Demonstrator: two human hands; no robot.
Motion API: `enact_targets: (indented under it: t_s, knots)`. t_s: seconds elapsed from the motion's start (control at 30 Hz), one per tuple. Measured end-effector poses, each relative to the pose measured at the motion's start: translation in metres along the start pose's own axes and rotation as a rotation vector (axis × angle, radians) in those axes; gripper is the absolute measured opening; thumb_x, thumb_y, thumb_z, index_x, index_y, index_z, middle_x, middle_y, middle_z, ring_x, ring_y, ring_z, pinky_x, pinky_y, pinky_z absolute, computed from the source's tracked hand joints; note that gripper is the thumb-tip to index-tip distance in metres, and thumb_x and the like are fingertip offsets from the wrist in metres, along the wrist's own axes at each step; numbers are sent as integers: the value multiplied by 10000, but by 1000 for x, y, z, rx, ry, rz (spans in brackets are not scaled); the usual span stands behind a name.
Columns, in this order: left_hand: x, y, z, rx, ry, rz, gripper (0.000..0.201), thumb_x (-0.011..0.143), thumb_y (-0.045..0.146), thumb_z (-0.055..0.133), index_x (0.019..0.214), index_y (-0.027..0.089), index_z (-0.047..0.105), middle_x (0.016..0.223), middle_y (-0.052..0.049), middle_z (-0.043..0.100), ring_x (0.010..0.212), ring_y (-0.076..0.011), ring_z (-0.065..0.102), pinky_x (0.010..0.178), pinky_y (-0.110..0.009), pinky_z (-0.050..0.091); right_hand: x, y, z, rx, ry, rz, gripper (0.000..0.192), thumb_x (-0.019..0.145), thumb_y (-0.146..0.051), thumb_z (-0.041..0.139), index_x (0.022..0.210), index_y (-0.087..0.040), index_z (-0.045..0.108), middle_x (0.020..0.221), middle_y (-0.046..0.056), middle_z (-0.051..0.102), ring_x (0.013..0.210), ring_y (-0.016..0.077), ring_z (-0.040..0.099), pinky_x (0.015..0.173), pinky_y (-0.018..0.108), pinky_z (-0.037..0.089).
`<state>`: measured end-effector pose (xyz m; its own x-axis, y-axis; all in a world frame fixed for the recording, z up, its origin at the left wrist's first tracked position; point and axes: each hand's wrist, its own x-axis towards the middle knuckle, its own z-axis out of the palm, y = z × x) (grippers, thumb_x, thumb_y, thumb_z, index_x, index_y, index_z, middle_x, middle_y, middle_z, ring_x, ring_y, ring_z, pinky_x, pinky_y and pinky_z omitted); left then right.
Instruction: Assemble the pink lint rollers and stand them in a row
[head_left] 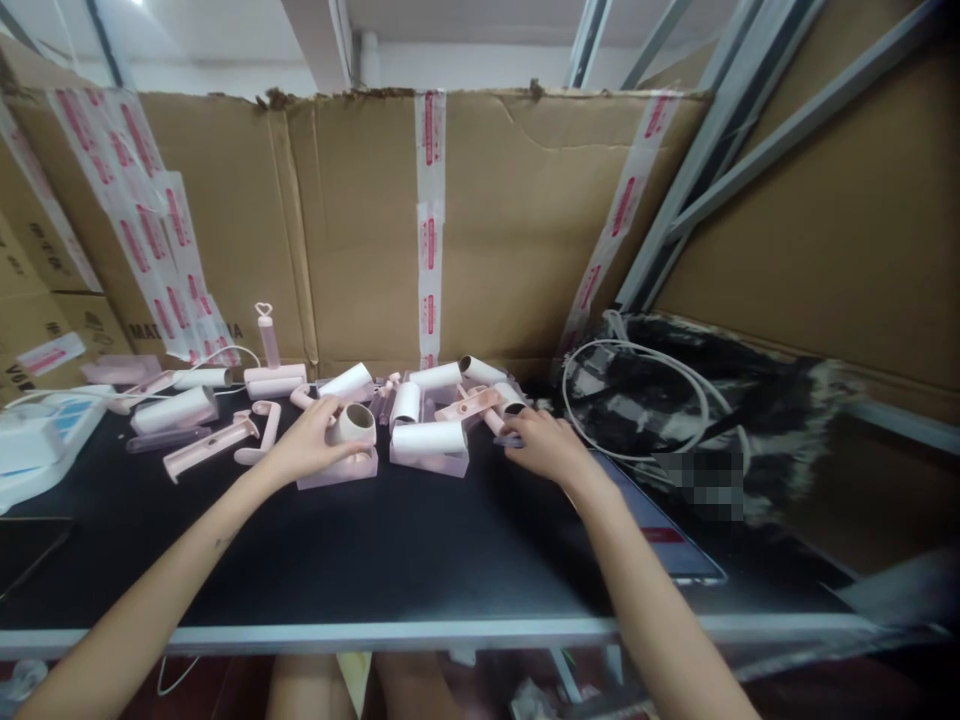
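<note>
My left hand [309, 440] is closed around a white paper roll [352, 424] with a brown cardboard core, tilted over a translucent pink box-shaped part [341, 472]. My right hand [546, 442] has its fingers curled at a translucent lilac plastic piece [511, 440] at the right end of the pile; its fingers partly cover that piece. Right beside it lie a pink handle part [471, 404] and a roll [512, 404] showing its dark core. Between my hands another white roll [429, 437] rests on a pink translucent cover [442, 464].
Left of my hands are pink handles [211, 448], more rolls [176, 411], an upright heart-topped pink piece [267, 335] and a white power strip [75, 430]. A phone [664, 535] and a looped white cable [574, 385] lie right. Taped cardboard [360, 230] walls the back.
</note>
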<state>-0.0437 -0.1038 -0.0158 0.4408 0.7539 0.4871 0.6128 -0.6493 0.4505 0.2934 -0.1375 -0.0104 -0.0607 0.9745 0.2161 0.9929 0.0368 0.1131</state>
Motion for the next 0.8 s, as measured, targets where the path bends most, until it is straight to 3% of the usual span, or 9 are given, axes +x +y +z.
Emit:
enact_targets:
  t_s: [0.13, 0.2, 0.3, 0.43, 0.53, 0.67, 0.8]
  knots:
    - [-8, 23, -4, -246, 317, 36, 463, 707, 458, 652, 1031, 194, 452, 1023, -54, 552, 957, -214, 544, 849, -355, 426, 6, -10, 17, -3, -34, -29, 232, 729, -137, 531, 946, -152, 612, 1049, 153, 603, 1008, 290, 532, 801, 380, 379]
    - [-15, 35, 4, -484, 347, 101, 478, 720, 424, 658, 1059, 194, 410, 1040, -69, 564, 975, -217, 556, 864, -363, 427, 9, -11, 21, 11, -41, -36, 236, 728, -108, 517, 941, -157, 604, 1005, 144, 624, 967, 267, 559, 772, 346, 390]
    - [-26, 47, 31, -800, 127, 106, 433, 785, 397, 600, 1088, 201, 362, 1044, -87, 594, 991, -223, 574, 863, -372, 440, 13, -7, 25, 49, -49, -54, 241, 748, -118, 501, 962, -163, 603, 949, 124, 651, 879, 229, 602, 719, 296, 409]
    - [-36, 44, 67, -861, -152, -61, 439, 782, 405, 606, 1085, 191, 369, 1093, -102, 583, 1035, -232, 556, 918, -400, 406, 16, 0, 25, 107, -23, -88, 243, 765, -155, 501, 975, -159, 622, 991, 124, 657, 905, 237, 610, 749, 298, 432]
    - [-41, 38, 76, -815, -221, -127, 552, 730, 398, 667, 1128, 186, 348, 1151, -117, 549, 1093, -249, 521, 956, -426, 372, 15, -4, 16, 176, 59, -119, 291, 796, -168, 463, 1056, -175, 593, 1093, 112, 630, 941, 236, 604, 786, 316, 446]
    - [-41, 38, 71, -737, -258, -121, 610, 710, 377, 690, 1171, 187, 340, 1191, -123, 525, 1135, -258, 493, 987, -439, 351, 9, -27, 6, 477, 373, -332, 281, 865, -273, 441, 1116, -196, 540, 1162, 95, 581, 1079, 238, 534, 911, 379, 418]
    - [-41, 42, 67, -695, -263, -116, 572, 740, 352, 658, 1188, 178, 347, 1146, -119, 552, 1089, -247, 524, 982, -443, 365, -1, -51, 5, 525, 373, -444, 394, 833, -373, 531, 1189, -208, 495, 1183, 103, 552, 1108, 273, 500, 929, 463, 399]
